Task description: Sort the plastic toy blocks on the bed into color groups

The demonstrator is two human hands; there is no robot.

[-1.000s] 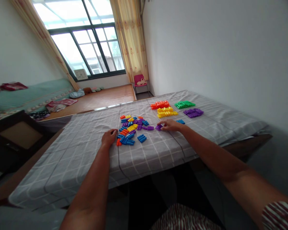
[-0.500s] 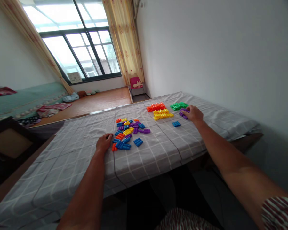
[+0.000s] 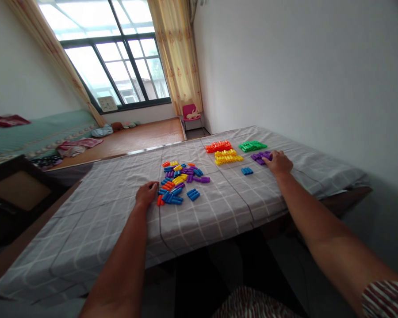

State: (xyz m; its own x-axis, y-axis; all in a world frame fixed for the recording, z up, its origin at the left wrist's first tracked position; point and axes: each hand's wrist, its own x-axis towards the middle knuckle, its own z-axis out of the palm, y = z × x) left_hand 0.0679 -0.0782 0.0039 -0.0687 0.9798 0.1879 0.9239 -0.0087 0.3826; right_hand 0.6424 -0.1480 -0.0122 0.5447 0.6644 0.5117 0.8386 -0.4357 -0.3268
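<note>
My right hand [image 3: 280,163] is at the far right of the table, its thumb and fingers pinched on the near right edge of a group of purple plastic blocks [image 3: 259,157]. These blocks look like short ribbed tubes joined side by side. My left hand [image 3: 146,193] rests on the cloth with curled fingers, beside the left edge of a mixed pile of blue, purple, yellow and orange blocks [image 3: 177,181]. No block shows in it, though its palm side is hidden. One blue block [image 3: 193,194] lies apart at the pile's near right.
Sorted stacks of orange blocks [image 3: 218,146], yellow blocks [image 3: 228,157] and green blocks [image 3: 252,145] stand beyond the purple group. A small blue block [image 3: 247,171] lies nearer me. A grey checked cloth [image 3: 205,221] covers the table; a white wall [image 3: 301,79] rises along its right.
My right hand has shifted slightly right and lower, and more of the purple group shows beside its fingers. The left hand has stayed by the pile. The view has turned slightly.
</note>
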